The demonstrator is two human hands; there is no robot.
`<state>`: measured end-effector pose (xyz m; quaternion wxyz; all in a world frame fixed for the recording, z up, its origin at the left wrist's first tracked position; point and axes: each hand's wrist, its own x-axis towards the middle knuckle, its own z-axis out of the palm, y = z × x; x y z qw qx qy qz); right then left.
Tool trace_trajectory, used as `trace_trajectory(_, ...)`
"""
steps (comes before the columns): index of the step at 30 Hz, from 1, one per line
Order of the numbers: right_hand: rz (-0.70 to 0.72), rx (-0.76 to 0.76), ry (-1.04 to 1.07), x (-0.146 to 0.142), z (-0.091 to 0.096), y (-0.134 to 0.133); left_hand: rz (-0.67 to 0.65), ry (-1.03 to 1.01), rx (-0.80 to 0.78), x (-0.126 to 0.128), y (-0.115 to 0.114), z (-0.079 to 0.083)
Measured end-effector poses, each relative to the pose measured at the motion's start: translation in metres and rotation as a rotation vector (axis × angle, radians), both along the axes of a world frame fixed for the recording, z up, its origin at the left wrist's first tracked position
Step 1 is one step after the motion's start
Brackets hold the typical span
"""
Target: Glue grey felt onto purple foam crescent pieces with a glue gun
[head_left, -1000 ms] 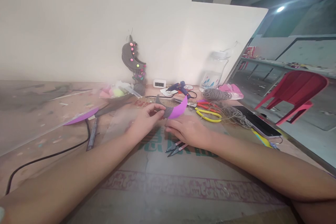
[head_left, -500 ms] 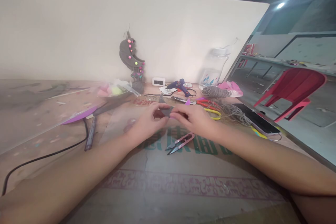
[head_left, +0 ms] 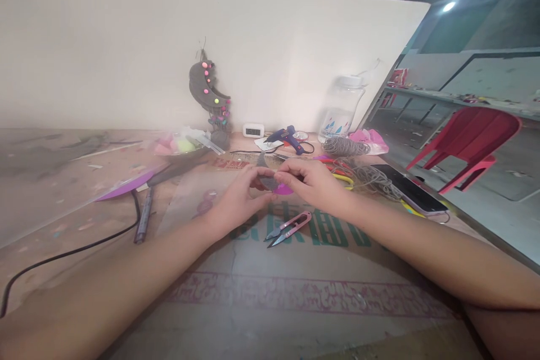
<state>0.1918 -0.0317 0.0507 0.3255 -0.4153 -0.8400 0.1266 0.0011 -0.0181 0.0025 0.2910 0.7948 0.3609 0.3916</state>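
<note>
My left hand (head_left: 242,197) is closed in a pinch on the left side of a small grey flat piece (head_left: 267,182), which looks like felt. From the right, the fingers of my right hand (head_left: 312,181) close on the same grey piece and a purple piece (head_left: 283,189) at its edge. Fingers partly hide both pieces, so their full shape cannot be told. Just below my hands lies a pair of thread snips (head_left: 290,229), blades toward the lower left. Scissors with yellow handles (head_left: 346,181) lie beside my right wrist, partly covered.
At the back stand a hot glue gun (head_left: 287,138), a small digital clock (head_left: 253,130) and a clear bottle (head_left: 340,109). A crescent ornament (head_left: 202,87) hangs on the wall. Grey yarn (head_left: 346,147) and a phone (head_left: 407,188) lie right. A marker (head_left: 144,216) and black cable (head_left: 63,252) are left.
More purple now shows between my fingers, below the grey piece. My right hand's fingers have shifted slightly on it. The view has moved a little.
</note>
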Motion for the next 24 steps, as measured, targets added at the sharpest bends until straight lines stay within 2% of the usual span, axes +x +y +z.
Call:
trace_trajectory(11,0.009,0.048,0.007,0.003,0.002,0.005,0.003,0.023,-0.022,0.0,-0.003,0.004)
trace_trajectory(18,-0.01,0.024,-0.016,0.005,0.008,0.007,-0.021,-0.019,-0.062,0.0,-0.001,0.0)
trace_trajectory(24,0.017,-0.045,-0.108,0.013,0.016,0.01,-0.023,0.004,-0.015,-0.001,-0.003,0.001)
